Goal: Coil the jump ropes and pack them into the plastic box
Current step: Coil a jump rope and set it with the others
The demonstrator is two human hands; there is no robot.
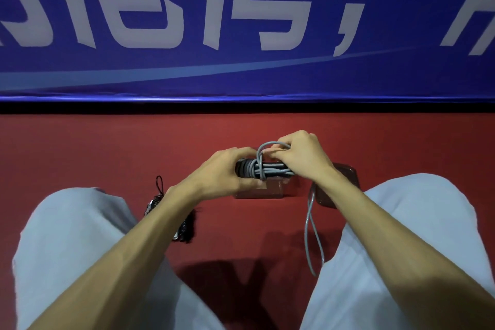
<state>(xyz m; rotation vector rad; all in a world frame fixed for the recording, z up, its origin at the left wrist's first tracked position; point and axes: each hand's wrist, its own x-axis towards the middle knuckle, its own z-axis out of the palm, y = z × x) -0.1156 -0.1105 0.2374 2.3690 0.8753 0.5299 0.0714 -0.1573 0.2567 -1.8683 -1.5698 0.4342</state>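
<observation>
The left hand (227, 171) grips the coiled grey jump rope (270, 169) over the plastic box (267, 193) as the right hand (302, 155) pinches a wrapping loop (267, 143), best cinched tight before packing.

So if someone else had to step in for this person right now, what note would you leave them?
Left hand: grips the left end of the grey rope bundle, held in the air.
Right hand: pinches a loop of the same rope wound across the bundle.
A loose tail hangs under the right wrist.
The clear plastic box sits on the red floor below the hands.
A black item, perhaps another rope, lies by the left forearm.
Done: most coiled. Left: finish the wrap, pack it.
</observation>
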